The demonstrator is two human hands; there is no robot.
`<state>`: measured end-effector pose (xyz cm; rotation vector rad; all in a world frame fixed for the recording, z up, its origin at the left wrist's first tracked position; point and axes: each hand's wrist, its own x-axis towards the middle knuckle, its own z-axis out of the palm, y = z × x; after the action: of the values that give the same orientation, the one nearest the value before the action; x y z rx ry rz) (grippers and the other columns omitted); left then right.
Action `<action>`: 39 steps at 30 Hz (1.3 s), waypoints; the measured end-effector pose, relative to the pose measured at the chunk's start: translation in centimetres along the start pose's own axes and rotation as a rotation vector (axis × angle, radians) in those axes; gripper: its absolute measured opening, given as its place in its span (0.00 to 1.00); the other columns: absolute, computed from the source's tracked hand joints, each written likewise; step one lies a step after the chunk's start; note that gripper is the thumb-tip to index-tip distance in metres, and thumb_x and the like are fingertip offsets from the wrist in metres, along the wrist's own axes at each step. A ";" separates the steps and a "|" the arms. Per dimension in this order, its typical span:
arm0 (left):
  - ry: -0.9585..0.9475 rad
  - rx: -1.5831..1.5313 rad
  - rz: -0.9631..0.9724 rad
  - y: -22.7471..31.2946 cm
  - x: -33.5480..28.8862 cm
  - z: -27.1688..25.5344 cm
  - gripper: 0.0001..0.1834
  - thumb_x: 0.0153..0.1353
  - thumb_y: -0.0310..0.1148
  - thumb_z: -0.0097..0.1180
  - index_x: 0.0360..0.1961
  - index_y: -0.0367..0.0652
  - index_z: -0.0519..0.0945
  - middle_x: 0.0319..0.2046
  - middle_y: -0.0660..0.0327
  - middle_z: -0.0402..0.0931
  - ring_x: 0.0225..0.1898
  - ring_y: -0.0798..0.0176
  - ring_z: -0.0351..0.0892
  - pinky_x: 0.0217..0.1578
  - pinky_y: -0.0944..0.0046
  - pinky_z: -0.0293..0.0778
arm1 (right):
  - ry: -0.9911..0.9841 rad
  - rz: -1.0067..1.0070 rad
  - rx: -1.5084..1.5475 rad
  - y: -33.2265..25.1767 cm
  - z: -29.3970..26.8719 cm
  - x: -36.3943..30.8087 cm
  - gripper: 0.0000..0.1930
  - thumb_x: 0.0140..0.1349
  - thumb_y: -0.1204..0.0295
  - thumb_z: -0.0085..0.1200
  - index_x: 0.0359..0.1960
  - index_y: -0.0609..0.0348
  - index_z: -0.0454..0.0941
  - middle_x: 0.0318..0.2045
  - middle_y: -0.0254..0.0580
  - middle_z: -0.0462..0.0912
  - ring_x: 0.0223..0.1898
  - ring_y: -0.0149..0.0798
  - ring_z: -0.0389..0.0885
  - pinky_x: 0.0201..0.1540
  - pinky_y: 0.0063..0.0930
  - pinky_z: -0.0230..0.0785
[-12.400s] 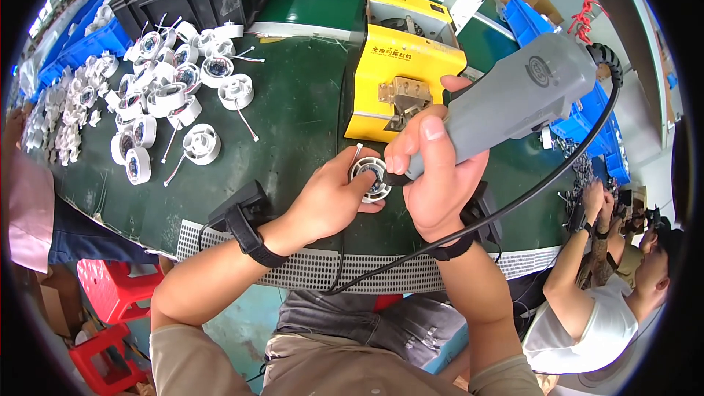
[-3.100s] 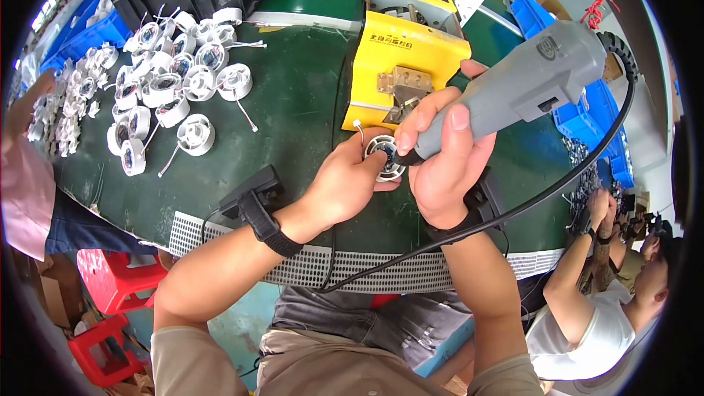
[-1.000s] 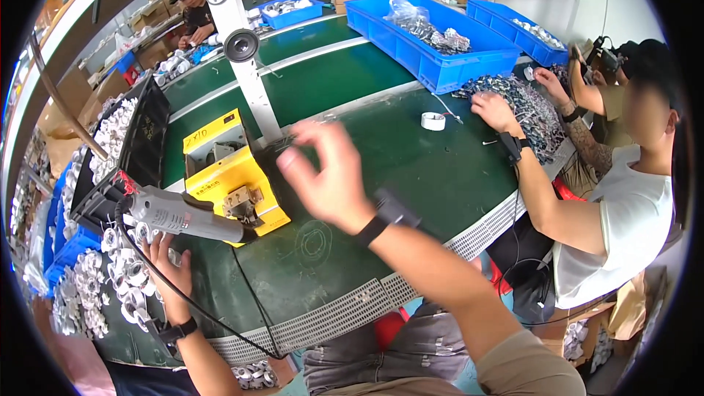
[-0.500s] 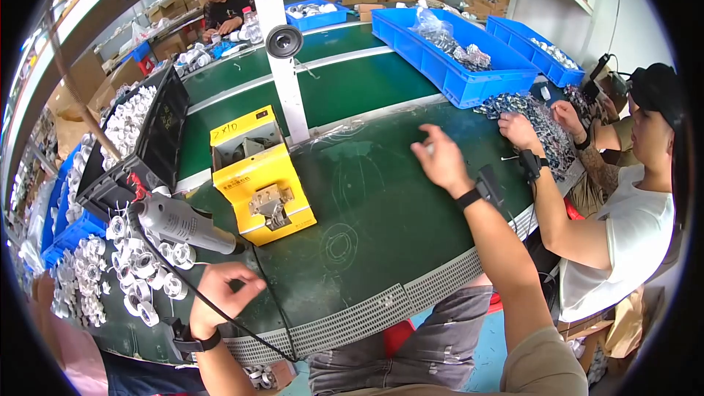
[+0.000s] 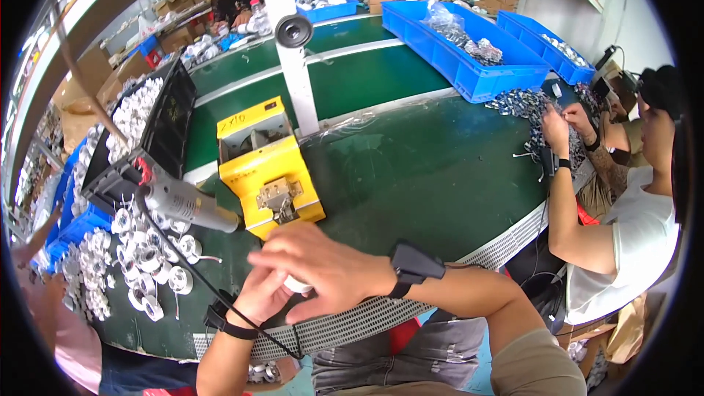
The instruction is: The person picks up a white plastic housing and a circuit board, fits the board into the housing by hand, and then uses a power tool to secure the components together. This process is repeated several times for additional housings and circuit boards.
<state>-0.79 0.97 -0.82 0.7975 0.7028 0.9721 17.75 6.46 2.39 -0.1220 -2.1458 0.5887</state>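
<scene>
My left hand (image 5: 258, 299) and my right hand (image 5: 334, 268) meet over the bench's near edge, in front of the yellow machine. A small white round part (image 5: 297, 284) shows between them. My left fingers seem closed on it, partly hidden behind the right hand. My right hand reaches across from the right with fingers stretched over the left hand and the thumb apart below. Just beyond, the yellow box-shaped machine (image 5: 253, 165) carries a metal fixture (image 5: 279, 196) on its front. A grey cylindrical tool (image 5: 187, 205) with a black cable lies left of it.
White ring-shaped parts (image 5: 150, 257) with wires are heaped at the left, near a black crate (image 5: 176, 110) of white pieces. A white post (image 5: 299, 92) rises behind the machine. At right, a co-worker (image 5: 616, 227) handles small parts (image 5: 521, 106) beside a blue bin (image 5: 469, 81).
My right hand has come from the far right of the bench to my left hand. My left hand has moved slightly right. The co-worker's hands have drawn together.
</scene>
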 end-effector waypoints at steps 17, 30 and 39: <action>-0.029 -0.076 -0.007 0.7 1.5 0.1 0.29 0.71 0.54 0.36 0.59 0.41 0.69 0.46 0.57 0.77 0.41 0.70 0.76 0.35 0.72 0.71 | 0.160 0.838 0.700 2.3 -1.3 -2.7 0.16 0.65 0.75 0.53 0.53 0.64 0.70 0.37 0.37 0.79 0.40 0.25 0.78 0.46 0.21 0.71; 0.125 -0.082 -0.035 0.1 1.8 0.2 0.28 0.74 0.51 0.30 0.55 0.40 0.72 0.39 0.62 0.78 0.34 0.69 0.76 0.33 0.70 0.73 | 0.006 0.610 0.163 1.6 -0.5 -2.7 0.11 0.59 0.69 0.59 0.20 0.60 0.79 0.26 0.34 0.69 0.29 0.32 0.71 0.33 0.27 0.61; 0.032 0.148 0.092 -0.7 2.1 0.6 0.29 0.74 0.51 0.28 0.60 0.39 0.66 0.39 0.61 0.75 0.34 0.69 0.74 0.35 0.70 0.73 | 0.017 0.649 0.133 1.8 -0.2 -3.0 0.12 0.60 0.68 0.59 0.22 0.61 0.79 0.26 0.35 0.71 0.29 0.32 0.72 0.31 0.27 0.62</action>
<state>0.85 2.51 -1.46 0.9521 0.7776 1.0261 19.49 7.27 -0.58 -0.7635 -2.0246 1.0888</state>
